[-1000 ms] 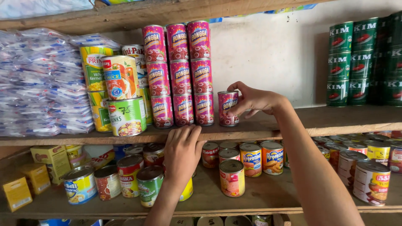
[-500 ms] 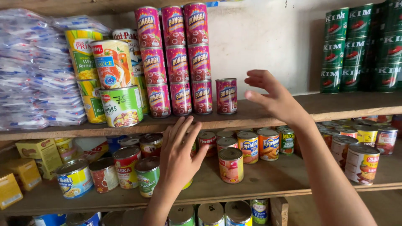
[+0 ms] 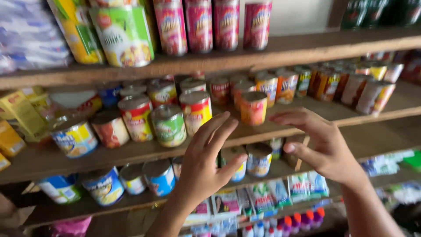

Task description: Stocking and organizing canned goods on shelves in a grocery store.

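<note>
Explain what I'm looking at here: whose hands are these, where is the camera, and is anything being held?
There is no machine here. The picture comes from a camera worn on a person's head, looking at wooden shop shelves. The two bare hands belong to that person. The left hand and the right hand are both open, fingers spread, in front of the middle shelf. Neither holds anything. Nearest to them is an orange can at the shelf's front edge, with a green can and a red and yellow can to its left. More cans stand behind and on the shelf below. The top shelf carries tall pink cans. The picture is somewhat blurred.
</note>
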